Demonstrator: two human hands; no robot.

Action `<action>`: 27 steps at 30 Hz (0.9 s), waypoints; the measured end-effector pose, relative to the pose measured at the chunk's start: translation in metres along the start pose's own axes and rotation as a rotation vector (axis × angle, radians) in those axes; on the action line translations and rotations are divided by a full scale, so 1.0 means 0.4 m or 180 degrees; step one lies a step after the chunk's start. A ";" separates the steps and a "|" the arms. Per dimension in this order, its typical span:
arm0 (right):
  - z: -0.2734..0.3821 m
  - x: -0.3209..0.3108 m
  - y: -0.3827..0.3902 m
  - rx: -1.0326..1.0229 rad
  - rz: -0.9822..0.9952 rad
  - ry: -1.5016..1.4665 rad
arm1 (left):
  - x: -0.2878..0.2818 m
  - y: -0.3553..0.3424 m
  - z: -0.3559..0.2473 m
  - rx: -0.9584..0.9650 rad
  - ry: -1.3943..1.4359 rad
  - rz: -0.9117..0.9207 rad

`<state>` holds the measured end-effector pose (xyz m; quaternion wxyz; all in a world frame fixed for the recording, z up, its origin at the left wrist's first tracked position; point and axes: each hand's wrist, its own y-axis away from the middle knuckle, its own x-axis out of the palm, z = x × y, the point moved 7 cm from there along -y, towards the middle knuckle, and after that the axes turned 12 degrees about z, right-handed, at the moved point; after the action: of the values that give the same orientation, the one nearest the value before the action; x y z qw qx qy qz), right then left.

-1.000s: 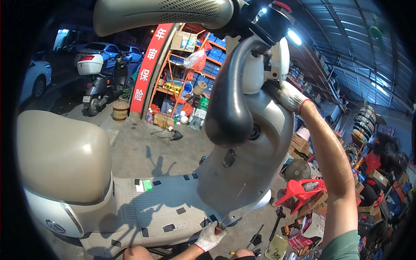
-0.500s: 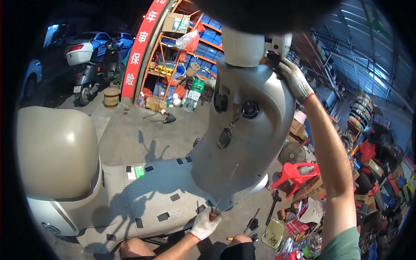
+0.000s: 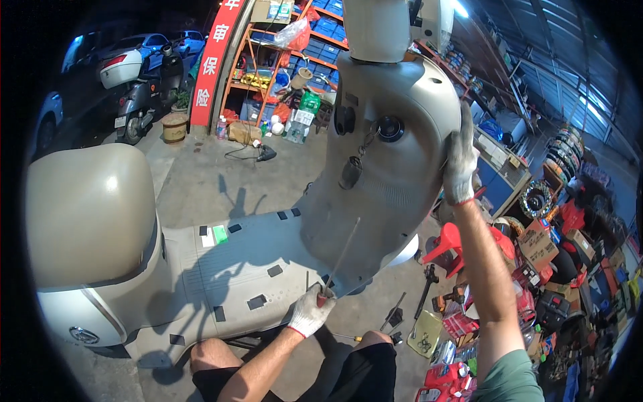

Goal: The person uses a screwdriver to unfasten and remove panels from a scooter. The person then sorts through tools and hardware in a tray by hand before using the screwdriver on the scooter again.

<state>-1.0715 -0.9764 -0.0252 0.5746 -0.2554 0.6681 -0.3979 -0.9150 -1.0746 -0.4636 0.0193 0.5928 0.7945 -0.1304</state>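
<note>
My left hand (image 3: 311, 309) in a white glove is closed on a red-handled screwdriver (image 3: 321, 299) over the beige scooter's footboard (image 3: 218, 275), its long shaft angled up toward the front panel (image 3: 375, 181). My gloved right hand (image 3: 461, 164) lies along the right edge of that panel, fingers stretched upward. A key fob (image 3: 351, 173) hangs from the lock (image 3: 390, 128). Dark pads and a green sticker (image 3: 220, 234) are on the footboard. The rounded seat (image 3: 87, 214) stands at the left.
Tools (image 3: 425, 291), a metal tray (image 3: 423, 335), a red plastic stool (image 3: 445, 244) and piled boxes (image 3: 538, 244) crowd the floor at right. Orange shelving (image 3: 261, 84) with bins stands behind, beside a red sign. A parked scooter (image 3: 134, 104) and cars are outside at upper left.
My view has tilted down, so the handlebar has left the frame. My right hand has moved down from the steering column to the panel's side edge. The screwdriver remains in my left hand.
</note>
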 end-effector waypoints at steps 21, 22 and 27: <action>-0.317 0.298 0.754 0.2415 0.0012 -0.0655 | -0.018 0.001 0.015 -0.0084 -0.0128 -0.0073; -0.307 0.292 0.751 0.2008 0.0467 0.0183 | -0.022 0.005 0.022 -0.0050 -0.0182 -0.0115; -0.331 0.261 0.730 0.1188 0.0734 0.1053 | -0.002 0.001 0.035 0.0001 -0.0217 -0.0070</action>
<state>-1.1882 -0.8668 -0.3223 0.5363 0.0011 0.6926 -0.4824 -0.9162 -1.0785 -0.4769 0.0448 0.5792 0.7999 -0.1507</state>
